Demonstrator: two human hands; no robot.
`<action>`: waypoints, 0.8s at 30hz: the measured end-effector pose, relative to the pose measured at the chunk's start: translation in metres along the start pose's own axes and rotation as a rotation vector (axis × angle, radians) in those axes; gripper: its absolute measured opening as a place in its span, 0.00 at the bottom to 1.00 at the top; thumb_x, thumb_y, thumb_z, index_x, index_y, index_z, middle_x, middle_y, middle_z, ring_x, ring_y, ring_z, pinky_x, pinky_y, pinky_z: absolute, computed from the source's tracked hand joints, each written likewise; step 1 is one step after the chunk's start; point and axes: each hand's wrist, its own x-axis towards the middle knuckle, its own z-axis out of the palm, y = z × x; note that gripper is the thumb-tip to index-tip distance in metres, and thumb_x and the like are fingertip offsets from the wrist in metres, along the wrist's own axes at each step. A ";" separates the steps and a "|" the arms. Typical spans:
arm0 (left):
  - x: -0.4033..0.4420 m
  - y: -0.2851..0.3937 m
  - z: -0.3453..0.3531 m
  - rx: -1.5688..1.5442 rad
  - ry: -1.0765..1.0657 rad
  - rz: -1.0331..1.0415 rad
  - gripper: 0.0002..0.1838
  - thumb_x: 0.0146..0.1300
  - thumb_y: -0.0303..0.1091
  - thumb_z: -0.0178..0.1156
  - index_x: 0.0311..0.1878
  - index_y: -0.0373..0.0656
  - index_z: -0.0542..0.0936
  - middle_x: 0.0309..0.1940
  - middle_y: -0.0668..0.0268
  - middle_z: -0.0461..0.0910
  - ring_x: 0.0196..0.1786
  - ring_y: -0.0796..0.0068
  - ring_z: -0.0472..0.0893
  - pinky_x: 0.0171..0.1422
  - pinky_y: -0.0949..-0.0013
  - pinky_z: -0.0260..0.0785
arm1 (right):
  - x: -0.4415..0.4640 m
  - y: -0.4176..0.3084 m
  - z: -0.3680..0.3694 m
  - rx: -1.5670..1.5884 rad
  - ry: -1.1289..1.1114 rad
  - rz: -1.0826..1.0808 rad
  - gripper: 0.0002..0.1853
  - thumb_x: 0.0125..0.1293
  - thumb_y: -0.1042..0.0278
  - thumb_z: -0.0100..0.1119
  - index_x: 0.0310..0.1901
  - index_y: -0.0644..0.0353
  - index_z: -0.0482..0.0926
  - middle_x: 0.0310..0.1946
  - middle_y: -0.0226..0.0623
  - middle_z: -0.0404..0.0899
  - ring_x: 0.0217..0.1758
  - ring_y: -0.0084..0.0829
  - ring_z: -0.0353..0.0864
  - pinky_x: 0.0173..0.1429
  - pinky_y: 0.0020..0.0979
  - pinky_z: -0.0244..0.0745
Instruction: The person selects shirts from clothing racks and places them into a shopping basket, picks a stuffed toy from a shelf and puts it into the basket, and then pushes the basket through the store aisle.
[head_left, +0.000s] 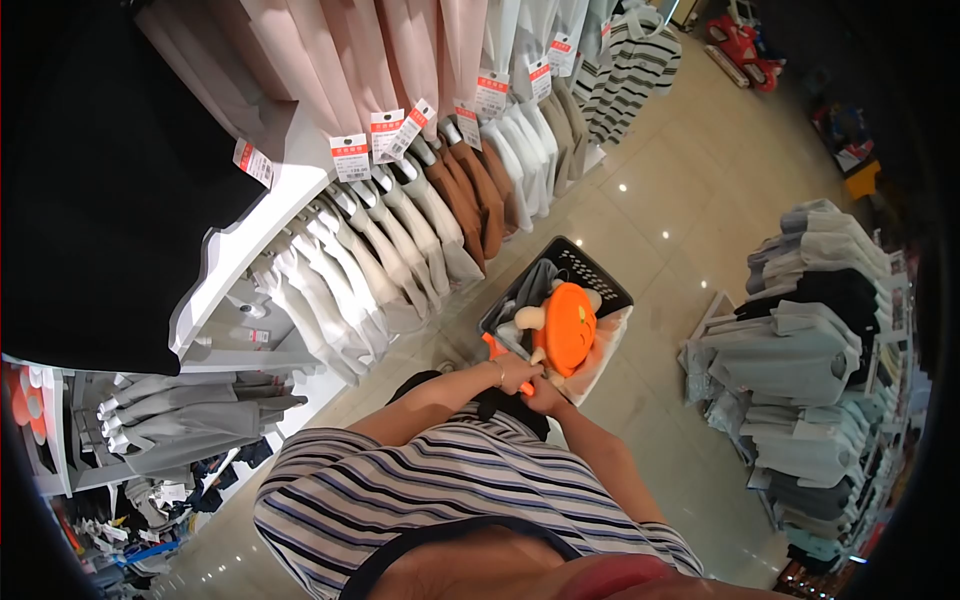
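Note:
A dark basket cart [597,272] with holes in its rim stands on the floor in front of me. An orange round plush toy [570,330] with pale limbs lies in it, beside grey cloth [528,292]. My left hand [517,373] is wrapped round the cart's orange handle [493,347]. Close beside it, my right hand [545,396] has its fingers bent near the handle's right end; what they hold, if anything, is hidden.
Pink garments [345,60] with price tags hang above a white shelf [255,225], over cream and brown clothes [470,190]. A rack of grey and black shirts [800,350] stands at the right. A red toy vehicle [745,50] is at the upper right.

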 end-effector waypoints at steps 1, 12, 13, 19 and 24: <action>0.000 0.000 -0.001 0.006 0.000 0.002 0.27 0.42 0.27 0.59 0.50 0.45 0.66 0.34 0.54 0.77 0.38 0.52 0.79 0.39 0.55 0.70 | 0.001 0.002 0.001 -0.004 -0.007 0.011 0.29 0.49 0.66 0.58 0.52 0.69 0.63 0.46 0.58 0.74 0.53 0.51 0.72 0.58 0.40 0.67; -0.004 0.006 -0.010 0.031 0.014 0.021 0.26 0.42 0.29 0.61 0.48 0.42 0.66 0.33 0.55 0.79 0.38 0.52 0.79 0.40 0.56 0.70 | -0.002 -0.003 -0.004 0.005 -0.022 0.005 0.28 0.49 0.65 0.57 0.52 0.69 0.64 0.47 0.58 0.73 0.54 0.51 0.71 0.58 0.39 0.66; -0.004 0.005 -0.009 0.029 0.017 0.022 0.26 0.42 0.29 0.61 0.48 0.42 0.66 0.33 0.55 0.79 0.38 0.52 0.79 0.40 0.56 0.70 | -0.001 -0.002 -0.003 -0.010 -0.029 0.018 0.28 0.49 0.65 0.57 0.52 0.69 0.64 0.47 0.58 0.73 0.54 0.51 0.71 0.58 0.39 0.66; -0.004 0.005 -0.009 0.047 0.028 0.025 0.26 0.41 0.29 0.61 0.47 0.42 0.66 0.32 0.54 0.78 0.37 0.52 0.79 0.40 0.56 0.70 | -0.002 -0.003 -0.003 0.011 -0.005 -0.017 0.28 0.49 0.65 0.57 0.52 0.69 0.64 0.47 0.58 0.73 0.54 0.51 0.71 0.58 0.40 0.66; -0.002 0.002 -0.004 0.057 0.060 0.035 0.26 0.41 0.30 0.61 0.47 0.43 0.66 0.31 0.54 0.78 0.37 0.52 0.79 0.40 0.55 0.70 | -0.001 -0.003 -0.004 -0.002 -0.011 -0.005 0.28 0.49 0.65 0.57 0.52 0.68 0.64 0.46 0.58 0.74 0.52 0.51 0.72 0.57 0.40 0.67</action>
